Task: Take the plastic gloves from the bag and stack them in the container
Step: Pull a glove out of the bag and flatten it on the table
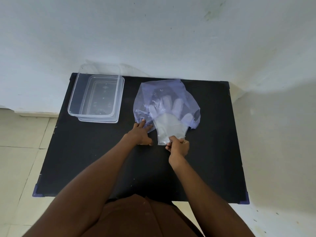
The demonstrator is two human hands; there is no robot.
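A person at a black table [95,159] draws clear plastic gloves [168,124] out of a thin bluish plastic bag [159,89], the extraction step of a job that ends with the gloves stacked in a storage box. The right hand [178,147] is closed in a pinch on the cuff end of the gloves, which have come partway out of the bag's mouth; their finger ends remain inside, showing pale through the film. The left hand [142,134] lies flat with fingers spread, pressing the near-left corner of the bag to the tabletop and gripping nothing.

The clear rectangular container [76,100] stands well to the left of the bag, beside the table's far-left corner, resting on what appears to be its own lid [119,106]. It looks empty, so the stacking has apparently not begun.

Whether the pinch holds one glove or several cannot be told. The next move likely calls for a steady pull toward the person while the bag stays pinned, then a carry leftward from the bag to lay the gloves flat in the container.
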